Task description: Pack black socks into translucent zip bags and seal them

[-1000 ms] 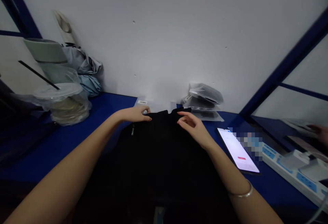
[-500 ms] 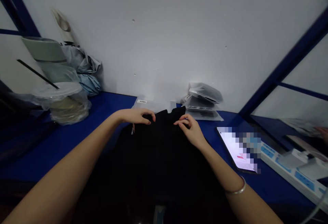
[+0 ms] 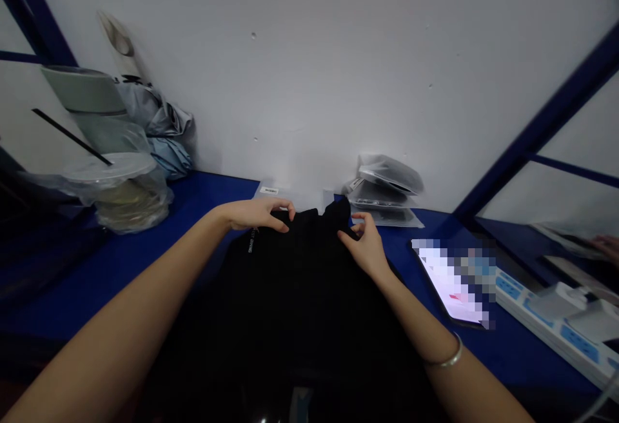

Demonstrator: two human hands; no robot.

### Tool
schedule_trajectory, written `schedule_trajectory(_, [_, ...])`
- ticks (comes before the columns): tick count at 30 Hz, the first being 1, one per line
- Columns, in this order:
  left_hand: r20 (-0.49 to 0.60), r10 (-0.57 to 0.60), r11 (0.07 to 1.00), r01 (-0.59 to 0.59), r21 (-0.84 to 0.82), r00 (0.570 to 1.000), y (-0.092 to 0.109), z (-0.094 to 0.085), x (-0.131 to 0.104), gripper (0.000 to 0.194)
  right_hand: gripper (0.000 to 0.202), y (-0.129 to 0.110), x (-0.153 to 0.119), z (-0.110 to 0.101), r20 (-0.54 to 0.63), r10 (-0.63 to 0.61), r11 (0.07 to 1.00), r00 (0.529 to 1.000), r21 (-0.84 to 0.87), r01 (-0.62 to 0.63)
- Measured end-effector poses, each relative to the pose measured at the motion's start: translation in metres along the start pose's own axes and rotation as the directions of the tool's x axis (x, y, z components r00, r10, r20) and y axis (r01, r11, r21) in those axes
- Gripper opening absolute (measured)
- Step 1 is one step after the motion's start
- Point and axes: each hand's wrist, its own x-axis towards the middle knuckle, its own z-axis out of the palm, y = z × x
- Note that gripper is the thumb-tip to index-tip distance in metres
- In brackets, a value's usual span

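A black garment (image 3: 300, 294) with small pale lettering near its left edge spreads across the table in front of me. Its kind is hard to make out in the dark folds. My left hand (image 3: 256, 214) is curled at the upper left of the cloth, with black fabric between thumb and fingers. Opposite it, my right hand (image 3: 367, 245) grips the garment's upper right edge, thumb on the near side and fingers behind. Between the hands, the top edge is uneven, with a raised fold on the right.
Clear plastic packets (image 3: 387, 184) are stacked by the wall, beside a flat labelled bag (image 3: 290, 196). A lit phone (image 3: 445, 281) and a power strip (image 3: 546, 320) lie right. A plastic-wrapped drink cup (image 3: 128, 197) with a black straw stands left, near a folded umbrella (image 3: 155, 113).
My right hand has shifted slightly right, and its fingers now close round the cloth's edge. The upper right fold stands a little higher. My left hand has barely moved.
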Motion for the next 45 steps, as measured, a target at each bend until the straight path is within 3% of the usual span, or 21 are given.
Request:
schedule_trajectory(4, [0.007, -0.015, 0.985, 0.016, -0.171, 1.0, 0.005, 0.007, 0.002, 0.018, 0.03, -0.004, 0.002, -0.007, -0.197, 0.018, 1.0, 0.98, 0.021, -0.014])
schedule_trajectory(6, [0.018, -0.062, 0.95, 0.065, -0.305, 0.998, 0.008, 0.015, 0.006, 0.022, 0.032, -0.008, 0.0, -0.009, -0.298, -0.103, 0.994, 0.949, -0.061, 0.088])
schedule_trajectory(8, [0.041, -0.097, 0.884, 0.105, -0.456, 0.994, 0.011, 0.024, 0.011, 0.024, 0.035, -0.013, -0.005, -0.009, -0.339, -0.305, 0.949, 0.89, -0.185, 0.254])
schedule_trajectory(10, [0.061, -0.083, 0.809, 0.102, -0.579, 0.995, 0.014, 0.032, 0.014, 0.029, 0.038, -0.018, -0.012, -0.006, -0.288, -0.527, 0.845, 0.8, -0.28, 0.456])
schedule_trajectory(13, [0.007, -0.066, 0.746, 0.054, -0.664, 0.998, 0.015, 0.042, 0.018, 0.041, 0.043, -0.024, -0.024, 0.002, -0.061, -0.771, 0.629, 0.634, -0.228, 0.743])
schedule_trajectory(15, [-0.061, -0.085, 0.733, 0.021, -0.68, 0.995, 0.01, 0.046, 0.022, 0.044, 0.042, -0.028, -0.031, 0.007, 0.109, -0.834, 0.534, 0.541, -0.091, 0.841])
schedule_trajectory(17, [-0.1, -0.106, 0.715, 0.006, -0.699, 0.989, 0.004, 0.048, 0.026, 0.042, 0.04, -0.029, -0.033, 0.008, 0.205, -0.845, 0.507, 0.493, 0.02, 0.861])
schedule_trajectory(19, [-0.103, -0.121, 0.685, 0.008, -0.728, 0.987, -0.002, 0.047, 0.03, 0.038, 0.039, -0.027, -0.031, 0.005, 0.177, -0.848, 0.513, 0.499, 0.04, 0.858])
schedule_trajectory(22, [-0.08, -0.139, 0.643, 0.029, -0.766, 0.987, -0.005, 0.043, 0.031, 0.029, 0.052, -0.021, -0.02, -0.005, 0.07, -0.833, 0.538, 0.549, -0.133, 0.833])
schedule_trajectory(25, [-0.024, -0.136, 0.624, 0.067, -0.778, 0.99, -0.002, 0.04, 0.028, 0.027, 0.064, -0.018, -0.011, -0.014, 0.222, -0.792, 0.472, 0.569, -0.369, 0.801])
schedule_trajectory(27, [-0.012, -0.127, 0.634, 0.072, -0.77, 0.992, 0.001, 0.041, 0.026, 0.031, 0.07, -0.018, -0.011, -0.016, 0.377, -0.761, 0.37, 0.528, -0.417, 0.83])
schedule_trajectory(29, [-0.04, -0.102, 0.667, 0.038, -0.744, 0.994, 0.002, 0.043, 0.025, 0.037, 0.068, -0.02, -0.014, -0.014, 0.451, -0.762, 0.284, 0.465, -0.412, 0.866])
schedule_trajectory(33, [-0.09, -0.033, 0.808, -0.027, -0.589, 0.995, 0.0, 0.045, 0.027, 0.039, 0.047, -0.02, -0.018, -0.009, 0.418, -0.828, 0.209, 0.375, -0.39, 0.897])
schedule_trajectory(35, [-0.168, -0.047, 0.927, -0.02, -0.374, 0.985, -0.002, 0.04, 0.028, 0.039, 0.039, -0.019, -0.017, -0.009, 0.38, -0.846, 0.229, 0.374, -0.375, 0.898])
schedule_trajectory(37, [-0.384, -0.009, 1.0, 0.009, 0.0, 0.923, -0.005, 0.033, 0.028, 0.035, 0.036, -0.016, -0.013, -0.011, 0.327, -0.852, 0.285, 0.409, -0.366, 0.886])
schedule_trajectory(39, [-0.546, 0.126, 0.924, 0.103, 0.368, 0.828, -0.01, 0.026, 0.026, 0.032, 0.037, -0.013, -0.009, -0.014, 0.24, -0.849, 0.372, 0.471, -0.363, 0.854])
schedule_trajectory(40, [-0.565, 0.191, 0.855, 0.147, 0.497, 0.803, -0.012, 0.023, 0.025, 0.032, 0.038, -0.012, -0.007, -0.015, 0.19, -0.841, 0.42, 0.506, -0.36, 0.833])
schedule_trajectory(42, [-0.533, 0.218, 0.732, 0.224, 0.643, 0.818, -0.018, 0.018, 0.022, 0.03, 0.041, -0.009, -0.005, -0.017, 0.09, -0.812, 0.515, 0.576, -0.352, 0.782])
schedule_trajectory(45, [-0.499, 0.106, 0.605, 0.342, 0.719, 0.86, -0.028, 0.015, 0.021, 0.028, 0.046, -0.006, -0.004, -0.017, -0.015, -0.756, 0.623, 0.654, -0.321, 0.713])
